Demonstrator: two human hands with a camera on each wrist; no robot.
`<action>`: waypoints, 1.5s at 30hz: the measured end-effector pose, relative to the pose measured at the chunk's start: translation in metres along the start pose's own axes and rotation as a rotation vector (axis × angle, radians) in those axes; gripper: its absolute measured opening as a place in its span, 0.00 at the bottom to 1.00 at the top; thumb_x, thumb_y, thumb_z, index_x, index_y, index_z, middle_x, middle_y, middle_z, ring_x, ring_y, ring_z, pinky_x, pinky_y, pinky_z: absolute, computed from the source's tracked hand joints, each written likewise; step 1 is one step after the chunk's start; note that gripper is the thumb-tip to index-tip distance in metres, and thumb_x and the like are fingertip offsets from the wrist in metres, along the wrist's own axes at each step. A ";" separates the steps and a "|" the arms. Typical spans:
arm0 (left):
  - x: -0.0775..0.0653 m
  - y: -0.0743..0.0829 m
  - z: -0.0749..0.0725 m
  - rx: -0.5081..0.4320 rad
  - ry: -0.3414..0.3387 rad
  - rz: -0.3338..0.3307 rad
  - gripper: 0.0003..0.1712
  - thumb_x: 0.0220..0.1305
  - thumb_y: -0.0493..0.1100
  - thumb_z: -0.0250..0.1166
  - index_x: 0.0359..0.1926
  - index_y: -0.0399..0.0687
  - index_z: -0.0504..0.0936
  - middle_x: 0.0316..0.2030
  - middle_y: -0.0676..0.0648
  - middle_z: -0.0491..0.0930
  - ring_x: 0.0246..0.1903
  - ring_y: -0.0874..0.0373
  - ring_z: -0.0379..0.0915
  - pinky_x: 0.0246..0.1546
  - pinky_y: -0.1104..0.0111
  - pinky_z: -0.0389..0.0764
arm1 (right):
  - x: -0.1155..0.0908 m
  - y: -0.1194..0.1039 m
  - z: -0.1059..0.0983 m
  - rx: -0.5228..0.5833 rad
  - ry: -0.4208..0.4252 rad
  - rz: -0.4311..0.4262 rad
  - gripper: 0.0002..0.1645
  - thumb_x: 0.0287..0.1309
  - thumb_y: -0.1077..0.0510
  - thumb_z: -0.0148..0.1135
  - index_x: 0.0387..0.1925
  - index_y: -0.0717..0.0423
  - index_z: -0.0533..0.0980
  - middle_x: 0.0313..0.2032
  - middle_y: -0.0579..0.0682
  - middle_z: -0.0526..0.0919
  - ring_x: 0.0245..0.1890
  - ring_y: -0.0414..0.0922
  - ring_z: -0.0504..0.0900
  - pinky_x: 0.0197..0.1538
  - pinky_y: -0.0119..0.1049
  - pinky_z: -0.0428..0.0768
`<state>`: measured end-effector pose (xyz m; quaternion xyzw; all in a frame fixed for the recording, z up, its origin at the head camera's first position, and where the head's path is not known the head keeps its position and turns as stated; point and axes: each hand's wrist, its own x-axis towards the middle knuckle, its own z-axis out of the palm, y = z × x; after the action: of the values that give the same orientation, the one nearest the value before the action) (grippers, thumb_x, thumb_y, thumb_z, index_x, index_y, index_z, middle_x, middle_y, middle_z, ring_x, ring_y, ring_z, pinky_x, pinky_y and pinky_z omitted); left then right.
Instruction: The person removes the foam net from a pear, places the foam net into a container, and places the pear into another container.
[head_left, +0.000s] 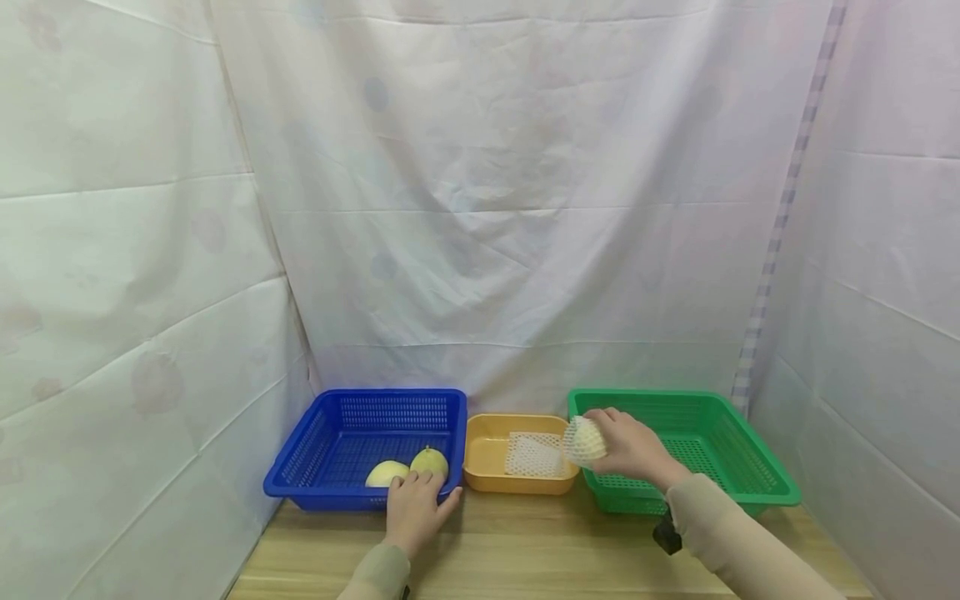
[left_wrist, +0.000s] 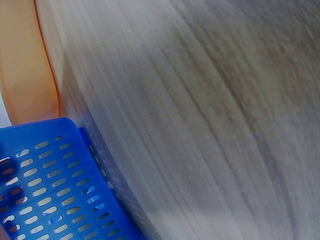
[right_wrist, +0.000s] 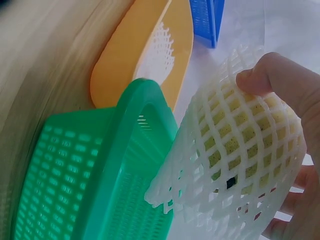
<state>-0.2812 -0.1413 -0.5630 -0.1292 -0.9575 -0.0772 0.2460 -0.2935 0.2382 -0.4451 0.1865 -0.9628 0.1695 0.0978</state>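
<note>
My right hand (head_left: 630,446) grips a pear (head_left: 589,440) in a white foam net sleeve (right_wrist: 200,165), above the left side of the green basket (head_left: 757,450). In the right wrist view the thumb presses on the net, and speckled yellow skin shows through the mesh. My left hand (head_left: 417,507) lies over the front rim of the blue basket (head_left: 300,492), its fingers at two fruits. One is a yellow-green pear (head_left: 430,461) with a stem; the other is a paler yellow fruit (head_left: 386,472). Whether the fingertips touch them is unclear.
Between the two baskets stands a yellow-orange tray (head_left: 487,482) with a white foam net (head_left: 534,455) lying in it. All three containers are on a wooden table (head_left: 517,550). White cloth (head_left: 480,275) hangs behind and at both sides.
</note>
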 end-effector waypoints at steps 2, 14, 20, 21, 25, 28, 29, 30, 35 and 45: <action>0.000 0.000 0.000 -0.001 -0.005 -0.002 0.22 0.61 0.67 0.59 0.29 0.57 0.78 0.27 0.54 0.74 0.32 0.53 0.71 0.37 0.54 0.69 | 0.000 -0.002 0.001 0.005 -0.001 -0.010 0.47 0.35 0.49 0.78 0.62 0.48 0.70 0.50 0.50 0.76 0.42 0.48 0.76 0.33 0.44 0.77; -0.001 0.000 0.000 0.002 -0.001 -0.002 0.21 0.61 0.67 0.59 0.26 0.58 0.76 0.25 0.55 0.72 0.31 0.54 0.70 0.37 0.54 0.68 | -0.001 -0.016 0.008 -0.003 -0.008 -0.074 0.47 0.37 0.48 0.77 0.63 0.50 0.70 0.52 0.49 0.76 0.45 0.47 0.76 0.36 0.44 0.77; 0.000 0.000 0.001 0.004 0.013 0.011 0.22 0.61 0.68 0.58 0.26 0.58 0.74 0.24 0.55 0.71 0.31 0.54 0.70 0.37 0.54 0.69 | -0.001 -0.026 0.011 0.008 -0.024 -0.085 0.48 0.36 0.50 0.75 0.64 0.49 0.69 0.53 0.48 0.76 0.43 0.46 0.75 0.36 0.43 0.75; 0.000 0.000 0.001 0.002 0.015 0.010 0.22 0.61 0.68 0.58 0.26 0.58 0.74 0.25 0.55 0.71 0.31 0.54 0.70 0.37 0.54 0.69 | -0.001 -0.028 0.012 0.008 -0.026 -0.086 0.49 0.36 0.51 0.75 0.65 0.49 0.69 0.53 0.48 0.76 0.44 0.46 0.75 0.37 0.43 0.75; 0.000 0.000 0.001 -0.003 0.014 0.009 0.22 0.62 0.68 0.57 0.26 0.58 0.75 0.25 0.55 0.72 0.31 0.53 0.70 0.38 0.54 0.69 | 0.000 -0.033 0.014 -0.012 -0.030 -0.089 0.49 0.36 0.50 0.75 0.66 0.49 0.68 0.55 0.50 0.75 0.48 0.49 0.76 0.40 0.46 0.77; 0.000 0.000 0.000 0.001 0.009 0.006 0.22 0.62 0.69 0.57 0.27 0.58 0.75 0.25 0.55 0.72 0.32 0.53 0.70 0.38 0.54 0.69 | 0.000 -0.035 0.016 -0.012 -0.028 -0.095 0.49 0.36 0.49 0.75 0.65 0.50 0.68 0.56 0.51 0.75 0.50 0.51 0.76 0.42 0.48 0.78; 0.000 0.000 0.000 0.000 0.009 0.005 0.22 0.62 0.68 0.57 0.27 0.58 0.75 0.26 0.55 0.72 0.32 0.53 0.70 0.38 0.54 0.69 | 0.000 -0.036 0.017 -0.009 -0.027 -0.098 0.49 0.36 0.49 0.75 0.65 0.50 0.68 0.56 0.51 0.75 0.51 0.51 0.76 0.43 0.49 0.78; 0.000 0.000 0.000 0.001 0.010 0.005 0.22 0.61 0.68 0.58 0.27 0.58 0.75 0.26 0.55 0.72 0.32 0.53 0.71 0.38 0.53 0.69 | 0.000 -0.037 0.017 -0.006 -0.025 -0.101 0.50 0.36 0.49 0.75 0.65 0.50 0.68 0.56 0.51 0.75 0.51 0.51 0.76 0.43 0.49 0.78; 0.000 -0.001 0.001 -0.002 0.025 0.007 0.22 0.61 0.68 0.58 0.27 0.58 0.76 0.26 0.55 0.72 0.31 0.53 0.71 0.38 0.54 0.69 | -0.001 -0.040 0.022 -0.003 -0.017 -0.115 0.49 0.35 0.49 0.76 0.64 0.48 0.68 0.55 0.51 0.75 0.49 0.49 0.76 0.42 0.48 0.77; -0.001 -0.001 0.002 0.004 0.033 0.006 0.21 0.60 0.67 0.60 0.26 0.58 0.76 0.25 0.55 0.72 0.31 0.53 0.71 0.37 0.54 0.69 | -0.005 -0.048 0.035 0.022 -0.026 -0.123 0.48 0.33 0.50 0.77 0.62 0.49 0.70 0.54 0.50 0.76 0.48 0.50 0.77 0.42 0.49 0.77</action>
<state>-0.2820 -0.1420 -0.5654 -0.1304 -0.9531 -0.0765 0.2622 -0.2750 0.1857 -0.4643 0.2486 -0.9487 0.1715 0.0932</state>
